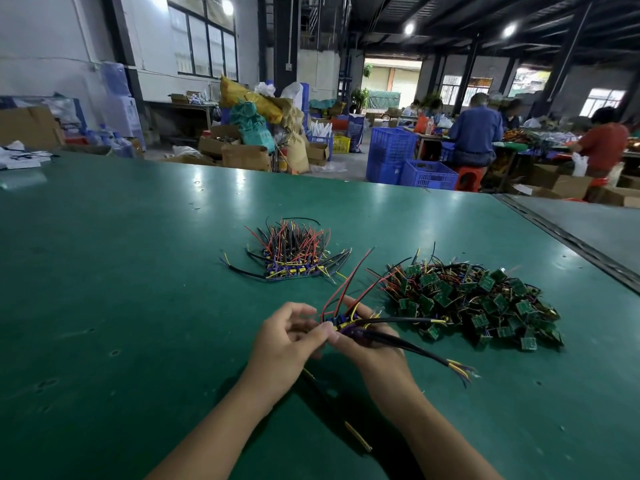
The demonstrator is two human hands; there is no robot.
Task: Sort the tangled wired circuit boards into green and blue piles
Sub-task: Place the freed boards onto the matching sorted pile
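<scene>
Left fingers [320, 330]: curled; the thumb and forefinger pinch the left end of the held blue boards [341, 322].
Right fingers [358, 306]: curled behind and under the same cluster, with the thumb pressed on its near side.
Left hand [287, 341]: raised above the tabletop [121, 271], reaching in from the lower left with its back toward the camera.
Right hand [372, 348]: raised just beside the left hand, and the two meet at the cluster.
Held blue boards: a small bunch of blue boards with yellow parts, held off the tabletop between both hands, near the front middle.
Red wires [348, 282]: rise from the bunch, up and away to the right.
Black cables [415, 348]: two thick leads run out to the right over the right hand. The lower one ends in loose yellow and purple strands.
Blue pile [294, 263]: lies farther back, left of centre, with its boards along the near edge and red, black and yellow wires fanned away.
Green pile [478, 299]: a larger tangled heap of green boards to the right, well apart from the blue pile.
Loose wire [358, 441]: lies on the tabletop under the forearms and has a yellow tip.
Blue crates [408, 157]: stand on the floor beyond the far edge.
Seated people [476, 129]: sit at other tables behind.
</scene>
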